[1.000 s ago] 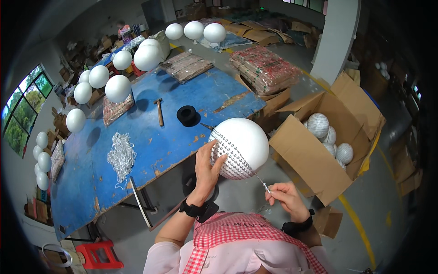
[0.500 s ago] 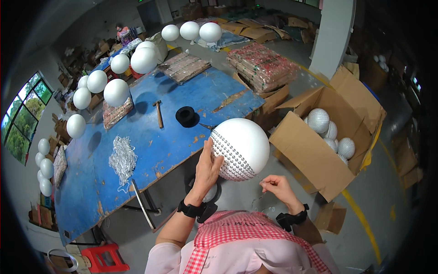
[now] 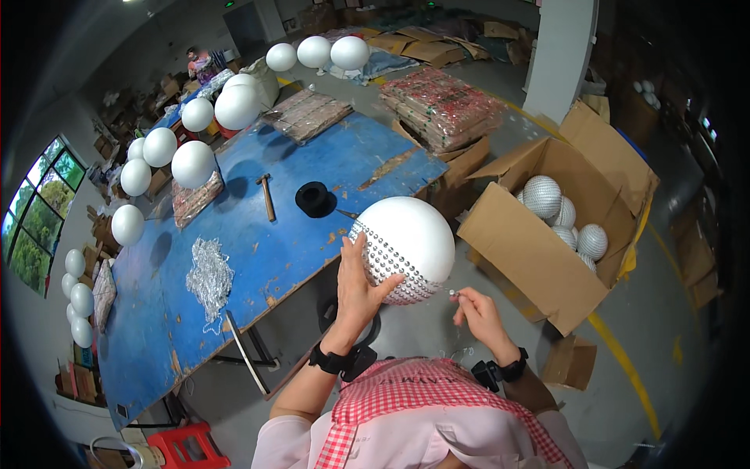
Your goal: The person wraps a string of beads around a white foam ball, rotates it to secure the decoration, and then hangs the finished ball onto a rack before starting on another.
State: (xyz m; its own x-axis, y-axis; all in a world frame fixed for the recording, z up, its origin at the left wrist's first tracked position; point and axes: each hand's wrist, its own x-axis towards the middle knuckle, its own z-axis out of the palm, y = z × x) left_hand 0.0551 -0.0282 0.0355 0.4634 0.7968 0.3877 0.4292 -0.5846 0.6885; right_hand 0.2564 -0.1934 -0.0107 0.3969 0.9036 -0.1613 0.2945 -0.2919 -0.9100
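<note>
The left hand [image 3: 361,283] cups the lower left side of a large white ball [image 3: 404,248], fingers spread on its studded band. The right hand [image 3: 475,306], just beside the ball's lower right, pinches a small pin [image 3: 451,293]. Beyond, the blue table [image 3: 258,258] edge runs close; an open cardboard box [image 3: 547,234] stands right

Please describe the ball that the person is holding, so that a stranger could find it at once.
Beside the blue table, in front of the person, the left hand steadies a big white ball. Only this ball is half-covered with rows of small shiny studs; the table's balls are plain.
</note>
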